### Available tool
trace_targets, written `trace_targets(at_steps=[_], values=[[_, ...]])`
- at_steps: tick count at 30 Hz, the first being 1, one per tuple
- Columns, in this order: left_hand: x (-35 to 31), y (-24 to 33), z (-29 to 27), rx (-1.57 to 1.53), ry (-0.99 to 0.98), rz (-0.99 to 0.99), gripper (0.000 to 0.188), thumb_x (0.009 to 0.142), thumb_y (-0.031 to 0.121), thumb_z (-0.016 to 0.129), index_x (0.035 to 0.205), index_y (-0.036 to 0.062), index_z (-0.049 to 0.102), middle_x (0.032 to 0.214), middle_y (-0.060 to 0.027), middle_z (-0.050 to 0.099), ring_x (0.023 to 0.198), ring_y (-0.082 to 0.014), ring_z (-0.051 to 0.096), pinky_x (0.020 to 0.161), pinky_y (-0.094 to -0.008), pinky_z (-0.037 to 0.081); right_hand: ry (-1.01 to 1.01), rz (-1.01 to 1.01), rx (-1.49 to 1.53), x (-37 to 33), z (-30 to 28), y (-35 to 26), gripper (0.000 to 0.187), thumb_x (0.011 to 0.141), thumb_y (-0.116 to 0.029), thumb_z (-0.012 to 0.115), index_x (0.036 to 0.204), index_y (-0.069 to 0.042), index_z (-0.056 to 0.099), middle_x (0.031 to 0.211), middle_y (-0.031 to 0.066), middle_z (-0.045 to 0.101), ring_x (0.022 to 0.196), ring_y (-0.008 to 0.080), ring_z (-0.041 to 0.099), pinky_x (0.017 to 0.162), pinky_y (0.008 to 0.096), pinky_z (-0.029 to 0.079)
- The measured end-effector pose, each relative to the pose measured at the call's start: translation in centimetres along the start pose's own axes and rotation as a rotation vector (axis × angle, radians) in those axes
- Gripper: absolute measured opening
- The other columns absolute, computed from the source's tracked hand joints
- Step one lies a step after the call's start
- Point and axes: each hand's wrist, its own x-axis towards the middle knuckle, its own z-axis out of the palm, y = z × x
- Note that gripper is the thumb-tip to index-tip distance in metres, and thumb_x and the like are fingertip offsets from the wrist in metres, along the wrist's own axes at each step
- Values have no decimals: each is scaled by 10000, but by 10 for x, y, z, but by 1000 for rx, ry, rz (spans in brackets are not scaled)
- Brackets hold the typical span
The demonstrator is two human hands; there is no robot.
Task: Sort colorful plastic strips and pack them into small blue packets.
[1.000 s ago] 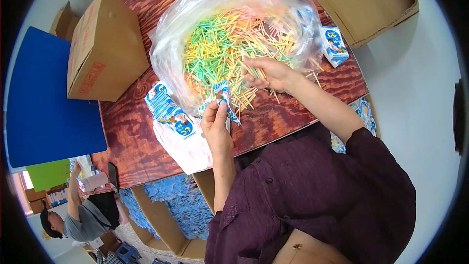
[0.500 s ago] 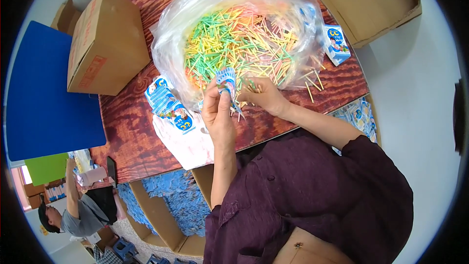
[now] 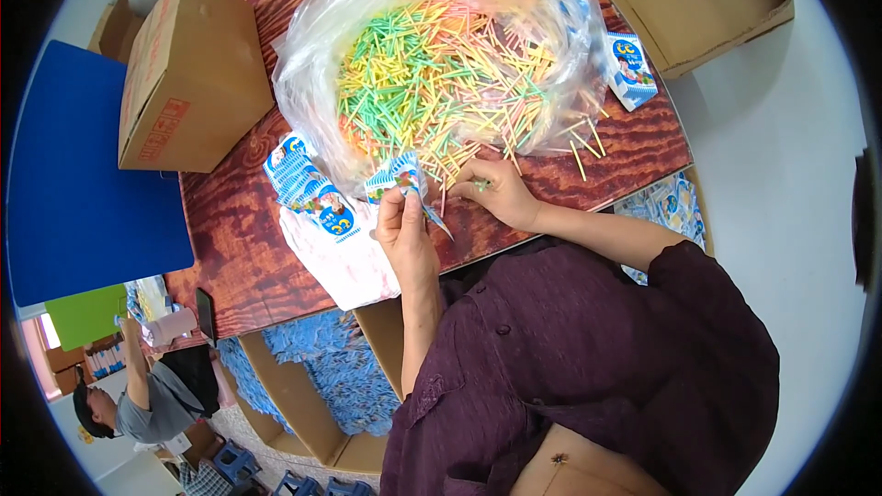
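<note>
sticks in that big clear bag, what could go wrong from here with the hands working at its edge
Loose sticks already lie outside the clear bag near the table edge; the right hand raking more could push some off. The left hand pinches a small packet lightly, so it might slip.

The scene is lit brightly and evenly by soft, diffuse light; no single source can be made out. Glare is seen on the clear plastic bag point(image 3: 441, 64), where white highlights wash out its upper folds and its rim. Only faint, soft shadows are cast on the wooden table point(image 3: 248, 239) just below the bag. Sharp focus is held around the bag, and no motion blur is noticed there. Farther from the bag, straight edges are bent by the fisheye lens, detail is softened, and the circular picture is closed off by black corners. The pale floor to the right of the bag is nearly overexposed.
</note>
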Motion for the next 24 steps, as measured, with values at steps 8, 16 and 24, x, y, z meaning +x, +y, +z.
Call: trace_targets(at_steps=[8, 16, 24], values=[[-6, 4, -3, -30, 30, -8, 98, 944, 72, 524, 1014, 30, 578, 953, -117, 670, 861, -183, 650, 760, -301, 517, -105, 80, 147, 1, -2, -7, 113, 845, -114, 675, 831, -6, 645, 780, 28, 624, 756, 85, 578, 691, 249, 465], [-11, 10, -2, 7, 20, -46, 101, 923, 35, 552, 1017, 28, 587, 957, -64, 651, 842, -130, 619, 772, -258, 490, -109, 23, -3, -7, 0, 0, 165, 847, -154, 684, 872, -6, 616, 823, 28, 622, 787, 85, 563, 708, 259, 452], [-20, 11, 29, 421, -243, -117, 110, 909, 53, 593, 980, -28, 617, 852, 13, 613, 762, -24, 521, 680, -180, 427, -43, 6, -55, -16, 3, 10, 141, 820, -139, 640, 907, -29, 628, 801, 60, 636, 739, 154, 592, 667, 309, 468]])
